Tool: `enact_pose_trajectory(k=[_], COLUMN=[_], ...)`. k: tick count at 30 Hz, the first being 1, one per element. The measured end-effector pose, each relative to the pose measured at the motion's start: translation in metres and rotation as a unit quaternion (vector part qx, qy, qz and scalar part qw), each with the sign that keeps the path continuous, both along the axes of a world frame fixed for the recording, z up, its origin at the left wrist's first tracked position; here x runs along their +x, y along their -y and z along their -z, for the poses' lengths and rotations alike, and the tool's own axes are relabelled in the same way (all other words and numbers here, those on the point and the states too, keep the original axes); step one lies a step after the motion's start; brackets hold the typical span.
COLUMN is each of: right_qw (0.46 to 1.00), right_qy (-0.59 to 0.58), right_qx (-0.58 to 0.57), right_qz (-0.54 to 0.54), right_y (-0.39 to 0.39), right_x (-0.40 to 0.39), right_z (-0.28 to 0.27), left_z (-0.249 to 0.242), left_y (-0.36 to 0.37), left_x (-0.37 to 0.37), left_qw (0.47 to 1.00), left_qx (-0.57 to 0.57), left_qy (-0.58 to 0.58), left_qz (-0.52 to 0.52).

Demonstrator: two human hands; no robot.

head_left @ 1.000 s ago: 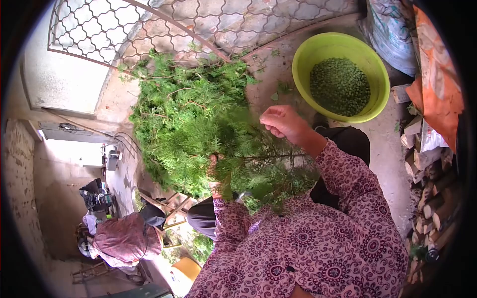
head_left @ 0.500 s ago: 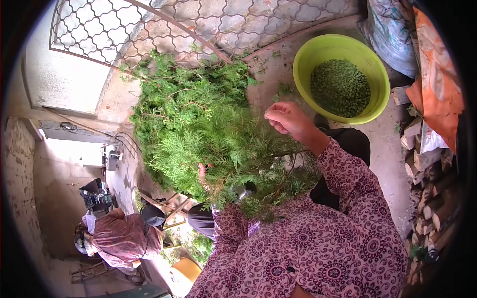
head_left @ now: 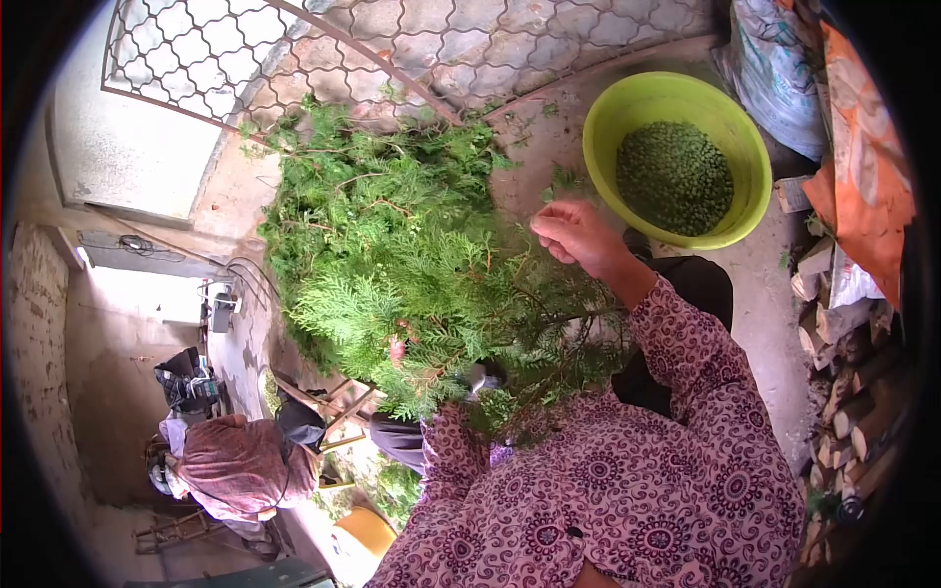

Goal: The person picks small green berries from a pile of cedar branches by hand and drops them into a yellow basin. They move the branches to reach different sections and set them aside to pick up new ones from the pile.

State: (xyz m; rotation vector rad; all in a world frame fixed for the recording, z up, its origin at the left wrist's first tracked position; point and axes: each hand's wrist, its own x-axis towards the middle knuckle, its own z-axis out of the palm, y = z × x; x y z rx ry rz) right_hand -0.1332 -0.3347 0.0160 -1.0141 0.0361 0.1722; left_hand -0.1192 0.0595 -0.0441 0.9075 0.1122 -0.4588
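Hiding most of the left hand (head_left: 396, 351), whose grip I cannot tell, the leafy branch (head_left: 446, 318) is spreading before the patterned shirt (head_left: 600, 470); the right hand (head_left: 580, 237) is pinching its fingertips together near the green tub (head_left: 750, 157), anything between them too small to see

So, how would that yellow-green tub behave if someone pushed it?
The tub would probably slide rather than tip, since its small green pieces lie low inside. Filled only partway, it may feel fairly light for its width. Its rim looks thin, possibly plastic, so it might flex slightly if gripped.
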Motion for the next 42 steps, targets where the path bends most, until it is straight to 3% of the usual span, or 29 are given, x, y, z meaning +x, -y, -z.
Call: enact_pose_trajectory(k=[4,6,7,9,13,17,20,23,26,28,29,31,32,33,35,39,42], right_qw=[1.000,1.000,1.000,1.000,1.000,0.999,1.000,0.999,0.999,0.999,0.999,0.999,0.998,0.997,0.996,0.988,0.986], right_qy=[-0.005,0.014,0.013,0.010,0.013,0.002,0.002,0.000,-0.003,-0.007,0.000,0.001,0.003,0.002,-0.014,-0.067,-0.085], right_qx=[-0.002,-0.014,-0.014,-0.022,-0.010,-0.004,0.005,0.000,-0.010,-0.019,-0.019,-0.015,-0.018,-0.022,0.006,0.076,0.065], right_qz=[0.006,0.003,0.004,0.011,0.026,0.032,0.031,0.034,0.043,0.050,0.048,0.052,0.059,0.068,0.087,0.118,0.131], right_y=[0.000,0.001,0.001,0.003,0.006,0.009,0.009,0.008,0.010,0.013,0.014,0.014,0.015,0.015,0.015,0.013,0.009], right_x=[-0.001,-0.002,-0.002,-0.002,-0.001,-0.001,0.001,0.001,0.003,0.003,0.003,0.005,0.007,0.008,0.015,0.027,0.030], right_z=[0.000,-0.001,-0.002,-0.002,-0.001,-0.002,-0.001,0.002,0.005,0.007,0.006,0.005,0.006,0.008,0.020,0.039,0.053], left_z=[0.000,-0.007,-0.020,-0.002,-0.016,-0.009,0.004,0.003,-0.006,-0.092,-0.117,-0.157,-0.178,-0.147,-0.171,-0.182,-0.164], left_y=[-0.026,-0.036,-0.046,-0.039,-0.014,-0.012,-0.050,-0.119,-0.263,-0.193,-0.184,-0.180,-0.157,-0.304,-0.310,-0.347,-0.363], left_x=[0.015,0.027,0.040,0.027,0.000,-0.030,-0.027,-0.026,-0.030,-0.054,-0.068,-0.102,-0.118,-0.135,-0.177,-0.253,-0.297], left_qw=[0.999,0.995,0.983,0.999,0.992,0.967,0.920,0.845,0.762,0.663,0.663,0.475,0.443,0.129,0.076,0.044,0.032], left_qx=[0.018,0.032,0.036,0.023,0.042,0.131,0.245,0.382,0.508,0.596,0.598,0.753,0.782,0.914,0.955,0.973,0.977], left_qy=[-0.005,-0.012,-0.021,0.015,0.057,0.064,0.085,0.121,0.211,0.134,0.135,0.130,0.066,0.116,0.026,-0.089,-0.175], left_qz=[0.037,0.099,0.176,0.034,-0.101,-0.209,-0.292,-0.353,-0.341,-0.434,-0.430,-0.437,-0.432,-0.367,-0.284,-0.211,-0.121])
